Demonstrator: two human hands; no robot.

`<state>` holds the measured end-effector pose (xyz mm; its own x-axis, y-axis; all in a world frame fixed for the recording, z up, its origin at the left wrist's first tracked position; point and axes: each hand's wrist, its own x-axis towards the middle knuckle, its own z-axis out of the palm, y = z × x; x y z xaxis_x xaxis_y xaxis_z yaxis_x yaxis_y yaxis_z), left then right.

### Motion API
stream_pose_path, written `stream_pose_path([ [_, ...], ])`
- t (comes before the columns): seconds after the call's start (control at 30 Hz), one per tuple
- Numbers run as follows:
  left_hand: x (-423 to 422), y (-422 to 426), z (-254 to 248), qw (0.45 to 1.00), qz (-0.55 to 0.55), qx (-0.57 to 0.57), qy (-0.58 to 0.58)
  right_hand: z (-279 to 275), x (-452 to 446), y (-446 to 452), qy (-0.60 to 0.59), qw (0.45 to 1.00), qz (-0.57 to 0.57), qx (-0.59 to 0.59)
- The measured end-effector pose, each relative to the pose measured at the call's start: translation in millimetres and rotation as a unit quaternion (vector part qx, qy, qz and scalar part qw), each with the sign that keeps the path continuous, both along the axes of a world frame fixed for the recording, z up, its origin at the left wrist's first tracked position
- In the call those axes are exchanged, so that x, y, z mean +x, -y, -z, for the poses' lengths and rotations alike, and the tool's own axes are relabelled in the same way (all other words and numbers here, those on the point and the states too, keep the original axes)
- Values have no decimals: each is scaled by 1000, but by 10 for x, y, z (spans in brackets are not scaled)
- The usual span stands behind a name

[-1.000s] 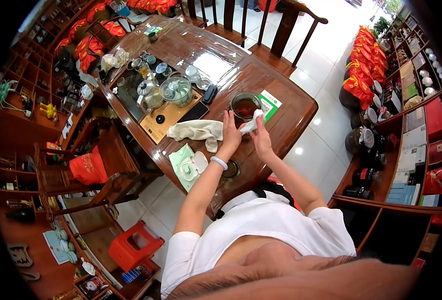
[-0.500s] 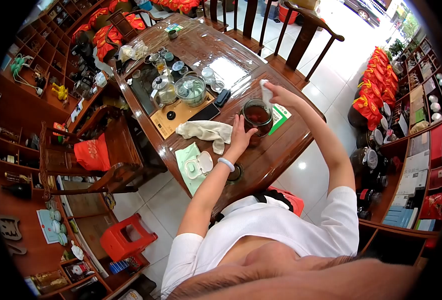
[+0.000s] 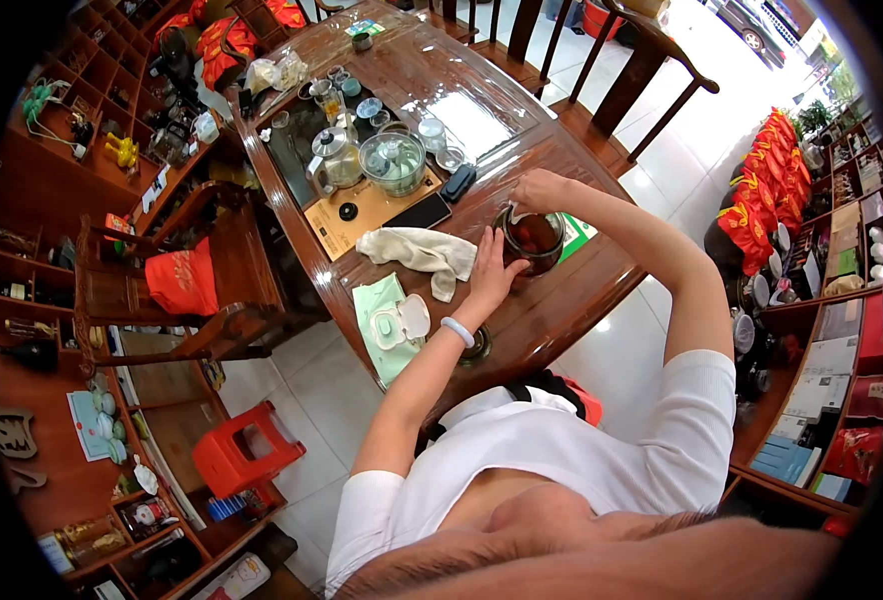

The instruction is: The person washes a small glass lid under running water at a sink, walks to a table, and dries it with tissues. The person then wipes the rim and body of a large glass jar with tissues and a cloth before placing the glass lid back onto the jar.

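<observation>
A round glass jar (image 3: pixel 545 243) with dark reddish contents stands uncovered near the right edge of the wooden table (image 3: pixel 522 320). My left hand (image 3: pixel 494 268) presses against the jar's near left side, its thumb and fingers spread around the glass. At the far rim, my right hand (image 3: pixel 544 192) is closed on a white wipe (image 3: pixel 522 211), mostly hidden in the fingers. A green-white pack of wipes (image 3: pixel 378 312) with its lid up lies left of my left wrist. Beside it is a crumpled white cloth (image 3: pixel 420 253). Partly behind that wrist sits a round glass lid (image 3: pixel 477 346).
Farther back are a glass kettle (image 3: pixel 338 163), a glass bowl (image 3: pixel 394 164) with cups in it, and a black phone (image 3: pixel 422 212). A green-white card (image 3: pixel 579 237) lies right of the jar. Wooden chairs (image 3: pixel 637 85) line the far side; a red stool (image 3: pixel 247 450) stands lower left.
My right hand has come left and down to the jar's rim with the wipe, which hung above the jar's right side before. My left hand stays on the jar. The camera view has shifted slightly.
</observation>
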<state>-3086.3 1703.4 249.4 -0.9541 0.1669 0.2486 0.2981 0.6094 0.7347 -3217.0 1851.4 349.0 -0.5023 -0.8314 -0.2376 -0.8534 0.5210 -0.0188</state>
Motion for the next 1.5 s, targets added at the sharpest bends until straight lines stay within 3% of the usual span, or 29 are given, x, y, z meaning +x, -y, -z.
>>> stream_pose_path([
  [0.13,22,-1,-50,1000,-9,9,22,76,38,-170,19,995,58,-75],
  [0.2,38,-1,-56,999,-6,24,30,31,170,-275,25,977,180,-108],
  [0.33,34,-11,-57,999,-9,18,27,178,428,-451,18,945,277,-174],
  [0.4,36,-7,-75,1000,-9,9,25,131,620,-456,176,859,430,-213],
  [0.43,20,-7,-83,1000,-7,12,25,133,740,-404,213,777,520,-283],
  [0.47,21,-11,-75,1000,-9,4,27,156,820,-388,212,776,524,-280],
  [0.53,33,-33,-81,1000,-8,-3,27,196,934,-341,243,680,613,-320],
  [0.6,43,-37,-81,999,-12,-12,41,148,1060,-231,248,646,628,-356],
  [0.67,37,-32,-69,999,-10,-11,34,235,1124,-187,320,528,663,-424],
  [0.8,29,-42,-30,999,-2,10,46,261,1256,-58,424,356,672,-491],
  [0.93,1,-28,21,999,5,14,48,206,1348,56,454,298,652,-529],
  [1.03,-6,25,-37,997,9,42,62,298,1532,122,573,114,506,-634],
  [1.07,-11,38,-56,994,13,66,85,264,1639,142,580,142,468,-652],
  [1.13,12,125,-15,994,3,104,40,2,1836,189,531,252,435,-682],
  [1.17,51,208,-45,987,-3,151,50,-1,1871,133,529,250,435,-684],
  [1.23,120,336,42,976,-34,201,80,16,1953,-20,532,326,412,-664],
  [1.27,183,376,7,976,-29,198,81,16,1972,-31,529,322,412,-668],
  [1.3,255,413,-74,946,-19,285,150,12,1977,-21,537,320,392,-675],
  [1.37,373,473,-194,851,12,429,302,9,1984,26,549,315,370,-681],
  [1.4,433,468,-242,853,9,425,302,11,1994,71,563,290,359,-685],
  [1.47,567,403,-331,770,33,489,408,115,2013,124,583,262,345,-688],
  [1.5,622,400,-358,752,75,493,430,254,2013,144,568,322,382,-654],
])
